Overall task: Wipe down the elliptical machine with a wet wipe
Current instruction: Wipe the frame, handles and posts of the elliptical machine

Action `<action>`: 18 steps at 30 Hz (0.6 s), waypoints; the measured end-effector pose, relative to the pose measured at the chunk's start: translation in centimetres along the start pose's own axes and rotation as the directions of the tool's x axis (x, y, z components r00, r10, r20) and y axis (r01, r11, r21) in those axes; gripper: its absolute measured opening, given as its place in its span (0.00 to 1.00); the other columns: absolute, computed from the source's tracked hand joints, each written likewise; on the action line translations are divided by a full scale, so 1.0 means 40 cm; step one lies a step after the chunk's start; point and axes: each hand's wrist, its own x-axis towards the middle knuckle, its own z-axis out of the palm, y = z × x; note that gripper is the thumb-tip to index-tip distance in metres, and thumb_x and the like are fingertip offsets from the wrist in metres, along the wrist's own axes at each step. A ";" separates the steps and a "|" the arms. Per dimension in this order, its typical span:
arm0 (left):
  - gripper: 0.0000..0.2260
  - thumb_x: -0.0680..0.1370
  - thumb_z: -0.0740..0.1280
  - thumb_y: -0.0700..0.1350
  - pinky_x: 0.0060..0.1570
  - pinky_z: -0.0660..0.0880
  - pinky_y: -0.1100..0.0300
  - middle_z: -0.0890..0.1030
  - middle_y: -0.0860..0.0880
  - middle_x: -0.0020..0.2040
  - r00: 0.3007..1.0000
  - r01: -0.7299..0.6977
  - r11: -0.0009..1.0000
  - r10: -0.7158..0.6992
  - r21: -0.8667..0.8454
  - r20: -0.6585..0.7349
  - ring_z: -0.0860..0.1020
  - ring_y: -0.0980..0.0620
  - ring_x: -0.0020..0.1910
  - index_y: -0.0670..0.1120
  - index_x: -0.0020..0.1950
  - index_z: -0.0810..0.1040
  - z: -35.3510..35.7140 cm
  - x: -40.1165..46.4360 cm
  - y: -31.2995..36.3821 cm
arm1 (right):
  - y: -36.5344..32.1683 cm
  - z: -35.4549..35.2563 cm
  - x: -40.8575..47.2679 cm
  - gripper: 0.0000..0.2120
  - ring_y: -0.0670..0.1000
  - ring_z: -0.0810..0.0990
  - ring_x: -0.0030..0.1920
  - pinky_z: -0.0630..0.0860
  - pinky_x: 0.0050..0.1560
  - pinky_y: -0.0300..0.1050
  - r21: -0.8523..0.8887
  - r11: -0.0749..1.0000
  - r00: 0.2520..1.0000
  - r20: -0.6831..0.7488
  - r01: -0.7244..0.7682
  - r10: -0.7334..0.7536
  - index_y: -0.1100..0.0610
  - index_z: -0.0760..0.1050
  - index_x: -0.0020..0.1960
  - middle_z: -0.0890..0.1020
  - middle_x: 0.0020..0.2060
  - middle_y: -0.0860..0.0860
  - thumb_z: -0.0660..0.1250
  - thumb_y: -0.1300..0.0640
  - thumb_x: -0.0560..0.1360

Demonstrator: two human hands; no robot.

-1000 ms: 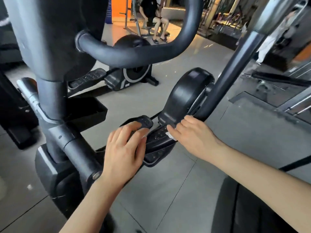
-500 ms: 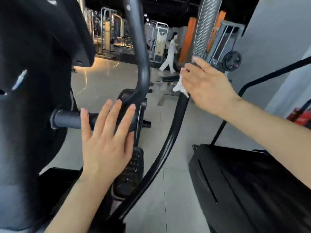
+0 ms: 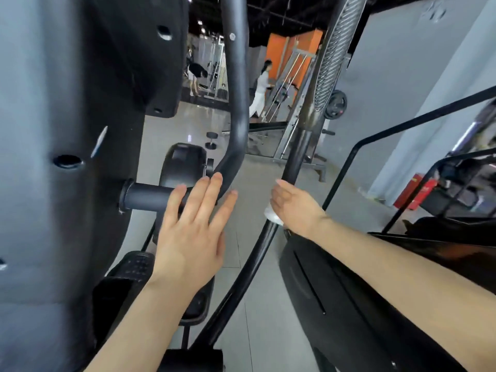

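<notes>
Two bare hands work at an elliptical machine in a gym, seen from the person's own head. The right hand is wrapped around the machine's swinging arm, its fingers curled behind the black tube and a white wet wipe bunched between palm and metal, only a corner of it showing. The left hand hangs flat and relaxed, fingers straight and holding nothing, in front of the short fixed handlebar that juts from the dark console column; whether its fingertips touch the bar cannot be told. Judged from this grip, the stroke under way runs along the tube. To do it well, the wipe should stay wrapped fully round the bar, pressure kept even, and the textured grip above covered too. The free hand could steady the arm so it does not swing.
</notes>
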 end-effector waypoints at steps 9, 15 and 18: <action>0.26 0.73 0.66 0.47 0.74 0.50 0.44 0.66 0.40 0.75 0.994 -0.060 0.990 0.048 -0.124 -0.099 0.62 0.42 0.74 0.46 0.72 0.72 0.015 -0.022 -0.004 | 0.236 0.043 0.023 0.15 0.60 0.75 0.60 0.65 0.69 0.53 0.042 0.945 0.907 -0.272 -0.324 0.322 0.64 0.79 0.59 0.79 0.57 0.60 0.66 0.62 0.73; 0.16 0.73 0.69 0.42 0.73 0.58 0.45 0.78 0.41 0.64 0.984 -0.020 0.963 -0.029 -0.270 -0.175 0.69 0.44 0.69 0.43 0.60 0.81 0.037 -0.114 0.020 | -0.121 0.073 0.016 0.14 0.55 0.82 0.53 0.72 0.65 0.48 0.446 0.891 0.944 -0.252 -0.082 0.213 0.57 0.85 0.48 0.85 0.47 0.54 0.74 0.64 0.63; 0.14 0.72 0.69 0.41 0.71 0.60 0.46 0.79 0.42 0.62 0.984 0.010 0.958 -0.061 -0.288 -0.169 0.71 0.44 0.66 0.43 0.58 0.82 0.041 -0.137 0.018 | -0.277 -0.004 0.016 0.14 0.52 0.83 0.47 0.75 0.59 0.44 0.783 0.622 0.966 -0.165 0.005 0.199 0.54 0.83 0.41 0.84 0.40 0.49 0.77 0.64 0.56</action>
